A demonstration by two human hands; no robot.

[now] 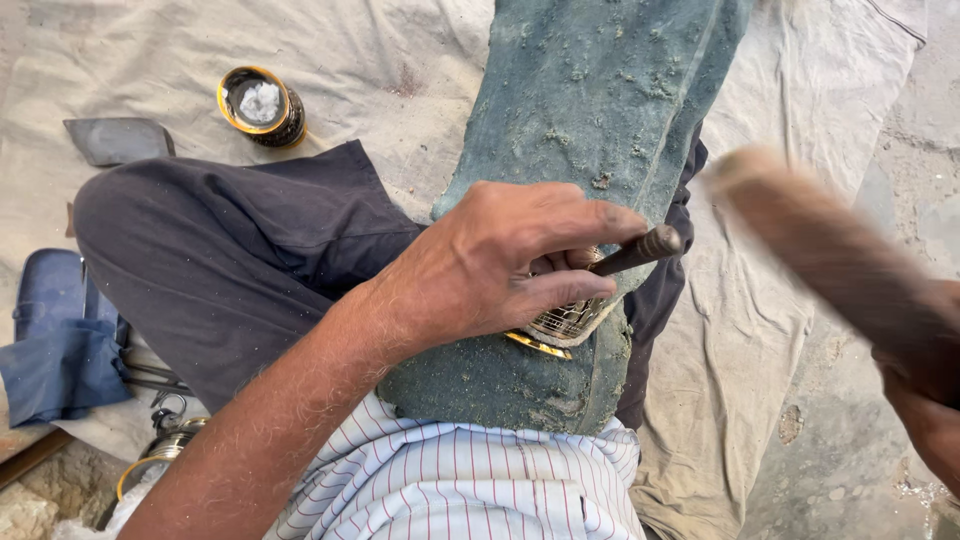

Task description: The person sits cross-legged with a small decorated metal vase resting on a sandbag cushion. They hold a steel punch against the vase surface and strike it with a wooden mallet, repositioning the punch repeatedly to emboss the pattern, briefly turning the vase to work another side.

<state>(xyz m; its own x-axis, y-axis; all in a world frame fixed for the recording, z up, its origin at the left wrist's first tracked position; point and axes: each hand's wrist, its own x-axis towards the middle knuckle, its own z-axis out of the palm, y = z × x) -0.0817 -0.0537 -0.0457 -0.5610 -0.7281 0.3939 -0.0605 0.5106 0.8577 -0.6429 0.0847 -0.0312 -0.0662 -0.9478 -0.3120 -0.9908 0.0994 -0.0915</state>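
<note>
The left hand (pixel 500 265) pinches a dark punch (pixel 635 250) against a brass bangle (pixel 565 325) lying beneath its fingers on the green block (pixel 590 110); the right hand (pixel 925 400) grips a blurred mallet (pixel 820 245) just beside. A mistimed blow could glance onto the knuckles

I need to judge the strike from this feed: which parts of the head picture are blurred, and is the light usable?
In the head view, the right hand and the wooden striker it swings are smeared by motion blur; the left hand, the punch tool and the ridged metal bangle are sharp; daylight is soft and even, with no glare and only faint shadows on the cloth.
</note>
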